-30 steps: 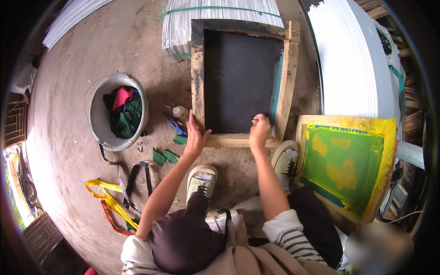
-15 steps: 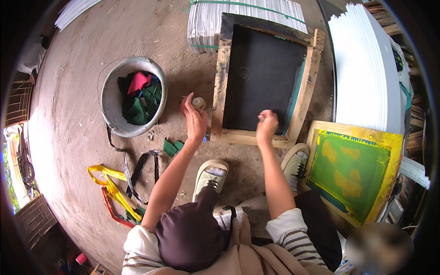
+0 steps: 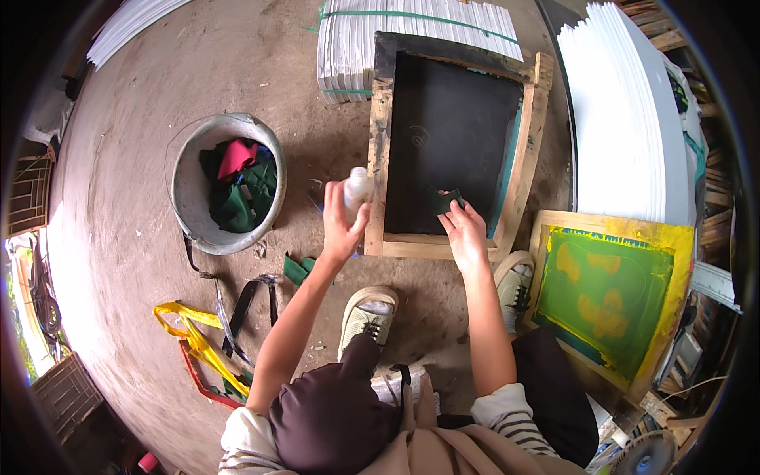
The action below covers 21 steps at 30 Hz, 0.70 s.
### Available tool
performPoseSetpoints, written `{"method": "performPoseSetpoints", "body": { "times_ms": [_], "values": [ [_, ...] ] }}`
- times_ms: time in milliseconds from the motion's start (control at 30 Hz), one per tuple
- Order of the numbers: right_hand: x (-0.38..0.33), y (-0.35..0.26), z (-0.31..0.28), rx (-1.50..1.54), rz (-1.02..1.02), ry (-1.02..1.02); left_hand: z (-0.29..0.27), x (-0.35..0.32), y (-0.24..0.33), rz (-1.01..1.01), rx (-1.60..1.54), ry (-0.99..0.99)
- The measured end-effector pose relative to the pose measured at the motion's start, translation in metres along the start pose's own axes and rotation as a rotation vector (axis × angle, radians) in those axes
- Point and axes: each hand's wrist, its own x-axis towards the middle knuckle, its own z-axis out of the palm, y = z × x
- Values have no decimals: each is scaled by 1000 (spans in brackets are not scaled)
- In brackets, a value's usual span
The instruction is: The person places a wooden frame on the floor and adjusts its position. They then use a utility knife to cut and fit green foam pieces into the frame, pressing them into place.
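Note:
My left hand (image 3: 342, 229) is closed round a small whitish plastic bottle (image 3: 358, 188), held upright beside the left rail of a wooden-framed printing screen (image 3: 381, 127). Over the screen's lower part, my right hand (image 3: 467, 236) pinches a folded dark green cloth scrap (image 3: 448, 203) between thumb and fingers. The screen's black mesh (image 3: 455, 127) carries a faint round scribble and a teal strip along its right side. Whether the cloth touches the mesh, I cannot tell.
On the left stands a grey bucket (image 3: 180, 178) of green and pink cloth scraps. Yellow, black and red straps (image 3: 202, 348) lie below it. A bound stack of white sheets (image 3: 344, 55) sits behind the screen. A green-and-yellow screen (image 3: 602, 301) and upright white sheets (image 3: 613, 127) are at right.
My left hand has closed on the bottle and raised it; before, it was open beside it. My right hand has turned over, and the green cloth now shows in its fingers.

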Motion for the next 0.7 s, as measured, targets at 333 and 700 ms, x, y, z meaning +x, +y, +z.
{"method": "performPoseSetpoints", "body": {
  "times_ms": [333,700],
  "values": [
    [-4,-11,-11,45,22,-5,40,15,49,211,290,-438],
    [0,-12,-11,95,45,28,40,17,47,255,257,-363]
  ]
}}
